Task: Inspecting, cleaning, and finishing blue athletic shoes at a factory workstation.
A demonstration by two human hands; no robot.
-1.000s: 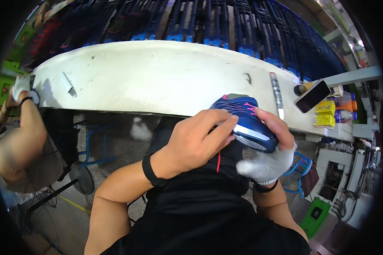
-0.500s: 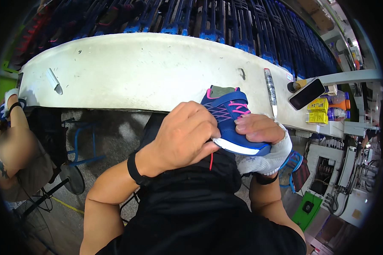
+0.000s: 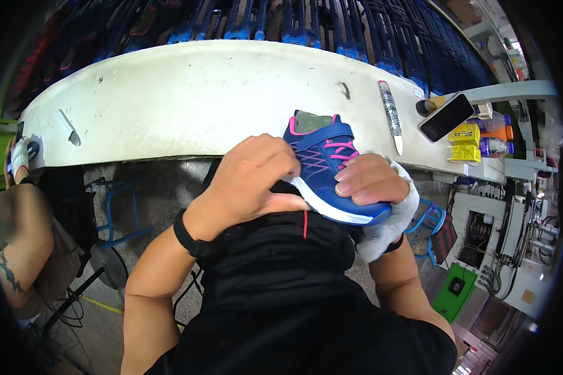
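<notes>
A blue sneaker (image 3: 324,164) with pink laces and a white sole lies tilted at the near edge of the white workbench (image 3: 187,100), heel toward me. My right hand (image 3: 376,187), in a white fingerless glove, grips its toe end from the side. My left hand (image 3: 250,181), bare with a black wristband, rests on the shoe's side and sole near the heel. A red thread (image 3: 305,224) hangs from below the sole.
A knife-like tool (image 3: 391,115), a dark phone (image 3: 446,117), yellow boxes (image 3: 464,142) and bottles (image 3: 495,134) lie at the right. A small blade (image 3: 65,125) sits at the left end, where another person's gloved hand (image 3: 20,156) works. Blue racks (image 3: 331,22) run behind.
The shoe turned from sole-side up to laces up and shifted slightly toward the bench. Both hands stayed on it, the left one sliding toward the heel.
</notes>
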